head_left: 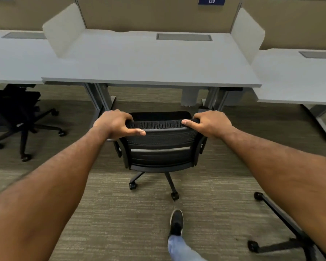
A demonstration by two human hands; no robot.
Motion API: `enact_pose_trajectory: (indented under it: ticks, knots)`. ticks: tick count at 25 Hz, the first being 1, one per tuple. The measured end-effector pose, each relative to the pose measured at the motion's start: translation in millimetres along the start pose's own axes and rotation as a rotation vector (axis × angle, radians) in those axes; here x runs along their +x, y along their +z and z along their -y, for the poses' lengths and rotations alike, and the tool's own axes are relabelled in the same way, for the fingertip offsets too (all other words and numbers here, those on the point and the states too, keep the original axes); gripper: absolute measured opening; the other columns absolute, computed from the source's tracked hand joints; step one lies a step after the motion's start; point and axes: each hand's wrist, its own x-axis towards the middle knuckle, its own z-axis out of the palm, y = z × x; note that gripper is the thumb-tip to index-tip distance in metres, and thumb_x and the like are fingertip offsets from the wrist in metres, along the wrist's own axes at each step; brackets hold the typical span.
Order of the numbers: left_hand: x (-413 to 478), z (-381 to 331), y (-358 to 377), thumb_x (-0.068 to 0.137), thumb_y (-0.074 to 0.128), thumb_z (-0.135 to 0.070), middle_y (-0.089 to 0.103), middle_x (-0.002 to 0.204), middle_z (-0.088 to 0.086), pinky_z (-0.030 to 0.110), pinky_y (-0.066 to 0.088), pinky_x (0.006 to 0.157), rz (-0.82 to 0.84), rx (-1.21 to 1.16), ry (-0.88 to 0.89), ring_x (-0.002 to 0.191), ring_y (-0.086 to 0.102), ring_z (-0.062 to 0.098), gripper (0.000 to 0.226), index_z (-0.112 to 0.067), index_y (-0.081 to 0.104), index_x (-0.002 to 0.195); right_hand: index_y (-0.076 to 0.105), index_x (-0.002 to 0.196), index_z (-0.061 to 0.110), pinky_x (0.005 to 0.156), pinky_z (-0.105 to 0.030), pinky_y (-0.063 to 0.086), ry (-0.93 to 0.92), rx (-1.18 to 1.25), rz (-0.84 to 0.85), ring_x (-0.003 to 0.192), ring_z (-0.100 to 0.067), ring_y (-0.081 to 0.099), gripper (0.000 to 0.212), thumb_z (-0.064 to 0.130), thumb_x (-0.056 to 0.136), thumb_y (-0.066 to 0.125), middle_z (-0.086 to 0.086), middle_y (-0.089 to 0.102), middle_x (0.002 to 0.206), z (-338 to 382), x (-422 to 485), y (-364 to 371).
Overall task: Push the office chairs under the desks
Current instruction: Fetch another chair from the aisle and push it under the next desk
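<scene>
- I am looking down at a black office chair with a mesh back [159, 146], standing on the striped grey-brown carpet [111, 213].
- My left hand [114, 124] is closing tight around the top edge of the chair back at its 9 o'clock end, fingers curling over the front and thumb lying flat along the back.
- My right hand [208, 123] is closing tight around the same top edge at its 3 o'clock end, fingers over the front and thumb pressing on the rim.
- The chair is sitting just in front of the wide, flat grey desk with white side screens [149, 72], which is lying at 12 o'clock from it. The seat is near the desk's front edge, and the chair back and wheels are out on the carpet.
- A second black wheeled chair [15, 113] is standing at 9 o'clock, partly under the next grey desk on the left [13, 70].
- Black wheeled chair legs [277, 228] are showing at 4 o'clock.
- My black shoe [176, 222] is stepping on the carpet at 6 o'clock from the chair.
</scene>
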Motion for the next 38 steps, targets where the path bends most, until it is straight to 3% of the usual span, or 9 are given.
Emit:
enact_pose_trajectory:
  ticks: [3, 7, 13, 21, 24, 32, 34, 36, 38]
  knots:
    - [35, 29, -3, 0.046, 0.025, -0.114, 0.055, 0.075, -0.016, 0.034, 0.038, 0.066, 0.002, -0.021, -0.095, 0.07, 0.052, 0.009, 0.099, -0.036, 0.063, 0.094, 0.063, 0.076, 0.027, 0.065, -0.036, 0.054, -0.013, -0.012, -0.041, 0.065, -0.014, 0.06, 0.088, 0.098, 0.078, 0.013, 0.005, 0.063, 0.066, 4, 46, 4]
    - [79, 58, -9, 0.045, 0.027, -0.114, 0.057, 0.072, -0.02, 0.031, 0.038, 0.061, -0.067, -0.044, -0.2, 0.07, 0.053, 0.01, 0.1, -0.039, 0.069, 0.097, 0.059, 0.072, 0.025, 0.063, -0.036, 0.045, -0.015, -0.012, -0.029, 0.062, -0.013, 0.057, 0.079, 0.092, 0.084, 0.02, 0.005, 0.06, 0.064, 5, 105, 0]
    - [147, 98, -14, 0.048, 0.029, -0.113, 0.059, 0.072, -0.025, 0.024, 0.035, 0.055, -0.058, -0.1, -0.234, 0.068, 0.049, -0.007, 0.098, -0.043, 0.071, 0.101, 0.055, 0.068, 0.025, 0.066, -0.036, 0.043, -0.005, -0.001, -0.053, 0.059, -0.009, 0.052, 0.076, 0.093, 0.084, 0.023, 0.006, 0.057, 0.061, -5, 178, -1]
    - [212, 142, -18, 0.049, 0.029, -0.113, 0.064, 0.074, -0.019, 0.027, 0.035, 0.058, -0.086, -0.096, -0.16, 0.068, 0.055, 0.005, 0.096, -0.041, 0.069, 0.099, 0.063, 0.072, 0.019, 0.062, -0.033, 0.045, 0.053, 0.012, -0.053, 0.064, -0.017, 0.059, 0.089, 0.096, 0.079, 0.018, 0.001, 0.063, 0.066, -14, 249, 4]
    - [231, 156, -18, 0.05, 0.031, -0.112, 0.063, 0.072, -0.018, 0.025, 0.034, 0.057, -0.101, -0.122, -0.117, 0.067, 0.052, 0.001, 0.096, -0.037, 0.071, 0.097, 0.065, 0.076, 0.017, 0.069, -0.036, 0.052, 0.087, 0.002, -0.031, 0.068, -0.02, 0.061, 0.094, 0.097, 0.078, 0.016, 0.001, 0.065, 0.069, -13, 267, 6]
    - [259, 179, -21, 0.057, 0.026, -0.11, 0.073, 0.094, -0.005, 0.033, 0.047, 0.068, -0.066, -0.074, -0.035, 0.083, 0.063, 0.019, 0.104, -0.029, 0.069, 0.108, 0.062, 0.079, 0.02, 0.073, -0.039, 0.047, 0.129, -0.026, -0.078, 0.072, -0.023, 0.062, 0.08, 0.088, 0.088, 0.021, 0.002, 0.063, 0.072, -2, 282, 3]
    - [259, 172, -26, 0.064, 0.025, -0.105, 0.073, 0.114, 0.002, 0.04, 0.052, 0.08, -0.102, -0.035, 0.059, 0.099, 0.067, 0.025, 0.108, -0.026, 0.064, 0.127, 0.067, 0.087, 0.018, 0.082, -0.042, 0.047, 0.15, -0.009, -0.137, 0.083, -0.026, 0.066, 0.078, 0.085, 0.091, 0.025, -0.001, 0.068, 0.081, 0, 274, 0]
    - [260, 154, -27, 0.069, 0.019, -0.103, 0.067, 0.131, 0.007, 0.046, 0.05, 0.091, -0.157, 0.053, 0.21, 0.116, 0.063, 0.03, 0.114, -0.02, 0.056, 0.139, 0.068, 0.117, 0.016, 0.101, -0.048, 0.044, 0.188, 0.033, -0.173, 0.11, -0.029, 0.064, 0.08, 0.082, 0.092, 0.031, -0.008, 0.071, 0.113, 0, 263, -3]
    - [263, 122, -24, 0.07, 0.015, -0.102, 0.053, 0.149, 0.01, 0.051, 0.043, 0.103, -0.175, 0.107, 0.331, 0.135, 0.049, 0.031, 0.118, -0.018, 0.048, 0.147, 0.052, 0.145, 0.014, 0.117, -0.052, 0.033, 0.25, 0.05, -0.167, 0.136, -0.031, 0.049, 0.087, 0.081, 0.092, 0.034, -0.013, 0.055, 0.146, -4, 246, -6]
